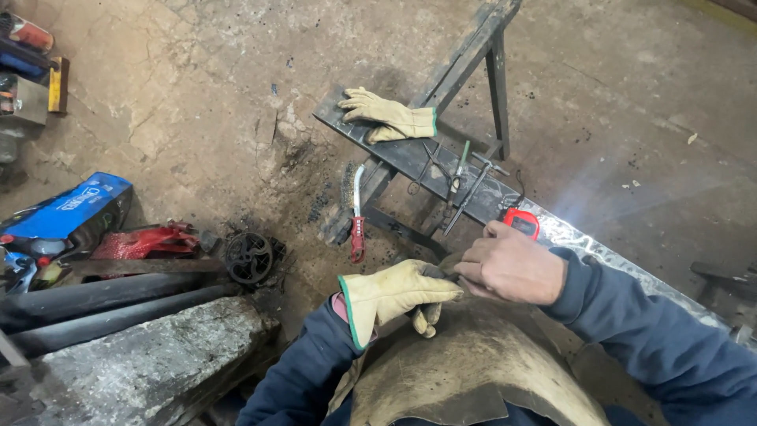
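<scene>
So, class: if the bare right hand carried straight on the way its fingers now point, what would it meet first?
The right hand points left, toward the gloved left hand. Its fingertips already seem to touch that leather work glove's fingers, so the glove comes first, though depth is hard to judge from this one view.

Leather glove (390, 293) matt; steel bar (441, 170) dull, scuffed

Blue box, red device

Long blue printed box (69, 209) lying at far left on floor; small red device (521, 222), perhaps screened, on worktop (410, 158).
</scene>
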